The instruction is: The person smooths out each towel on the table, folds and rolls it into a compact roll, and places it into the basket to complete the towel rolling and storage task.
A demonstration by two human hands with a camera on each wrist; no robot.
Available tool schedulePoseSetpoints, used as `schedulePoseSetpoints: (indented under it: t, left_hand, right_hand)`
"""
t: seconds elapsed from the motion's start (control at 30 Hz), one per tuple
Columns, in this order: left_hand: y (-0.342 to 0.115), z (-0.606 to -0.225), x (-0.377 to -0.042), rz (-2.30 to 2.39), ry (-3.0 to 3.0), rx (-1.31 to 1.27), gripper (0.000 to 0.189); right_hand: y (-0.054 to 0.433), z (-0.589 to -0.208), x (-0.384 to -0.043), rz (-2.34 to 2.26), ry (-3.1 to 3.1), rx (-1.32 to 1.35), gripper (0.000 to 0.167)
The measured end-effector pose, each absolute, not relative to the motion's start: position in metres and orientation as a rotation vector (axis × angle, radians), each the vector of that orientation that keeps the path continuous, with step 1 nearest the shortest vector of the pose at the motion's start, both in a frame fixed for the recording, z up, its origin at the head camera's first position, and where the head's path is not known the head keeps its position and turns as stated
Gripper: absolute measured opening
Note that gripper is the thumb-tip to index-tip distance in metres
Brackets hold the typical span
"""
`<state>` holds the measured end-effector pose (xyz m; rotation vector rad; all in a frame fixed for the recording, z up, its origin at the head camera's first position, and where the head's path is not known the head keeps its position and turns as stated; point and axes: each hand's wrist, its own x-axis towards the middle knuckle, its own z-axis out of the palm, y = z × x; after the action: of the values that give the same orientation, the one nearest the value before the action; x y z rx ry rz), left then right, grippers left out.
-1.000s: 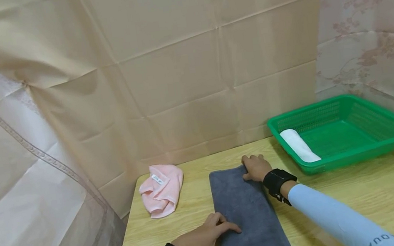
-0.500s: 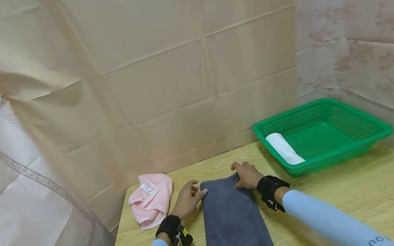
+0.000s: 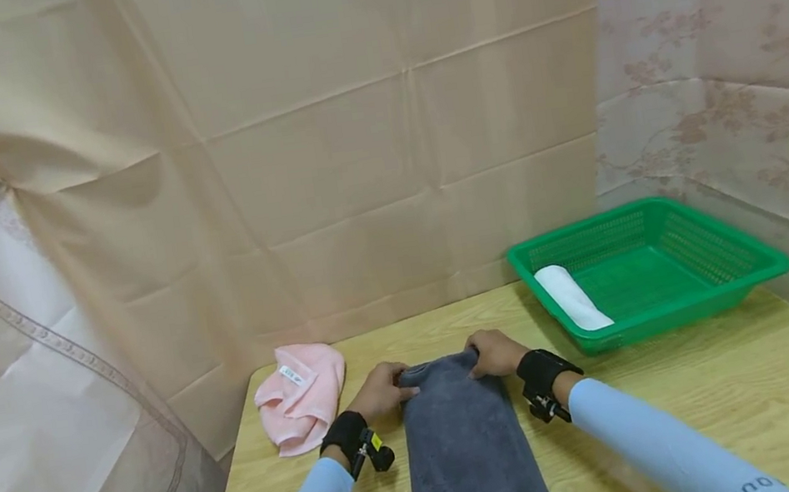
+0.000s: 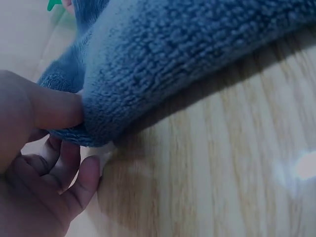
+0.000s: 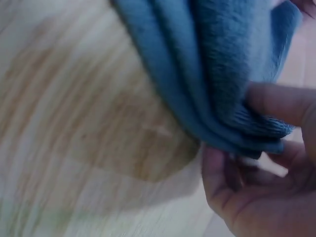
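1. Towel [image 3: 469, 454], gray and folded into a long strip, is lying on the counter [image 3: 730, 367]; its far end is sitting near the far edge, and its length is running toward the near edge and out of the head view.
2. Both hands are gripping that far end. The left hand [image 3: 379, 391] is pinching the corner toward the counter's left edge, thumb on top, fingers curling underneath. The right hand [image 3: 494, 352] is pinching the other corner the same way. Neither is spreading wide; the layers are filling the gap between thumb and fingers.
3. Between them the end is showing a slightly raised lip.
4. It is looking light, soft and limp, with a fuzzy pile that should not slip or break. Its layers could shift apart, so both corners, with every layer caught, are seeming the best hold.
5. Wood grain is covering the counter, which is looking smooth. Near the far left corner a pink cloth [image 3: 306, 397] is lying crumpled; toward the far right corner a green basket [image 3: 684, 312] is standing, a white roll [image 3: 572, 298] resting inside along its left side.
6. A beige sheet [image 3: 322, 164] is hanging behind the far edge, a flowered one [image 3: 717, 66] at the right.
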<state>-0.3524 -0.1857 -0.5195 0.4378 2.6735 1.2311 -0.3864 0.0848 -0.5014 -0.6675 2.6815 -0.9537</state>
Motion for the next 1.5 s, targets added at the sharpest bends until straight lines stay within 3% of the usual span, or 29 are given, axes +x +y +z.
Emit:
schedulePoseSetpoints:
  t: [0.13, 1.03, 1.5]
  left_hand:
    - [-0.187, -0.519, -0.352, 1.303, 2.648, 0.471, 0.018]
    - [-0.203, -0.525, -0.350, 1.217, 2.905, 0.955, 0.033]
    - [-0.214, -0.531, -0.339, 1.184, 2.798, 0.866, 0.036]
  right_hand:
    - [0.089, -0.496, -0.388, -1.011, 2.605, -0.725, 0.030]
    - [0.114, -0.517, -0.402, -0.887, 2.694, -1.433, 0.040]
    - [0.116, -0.528, -0.393, -0.750, 2.769, -1.596, 0.039]
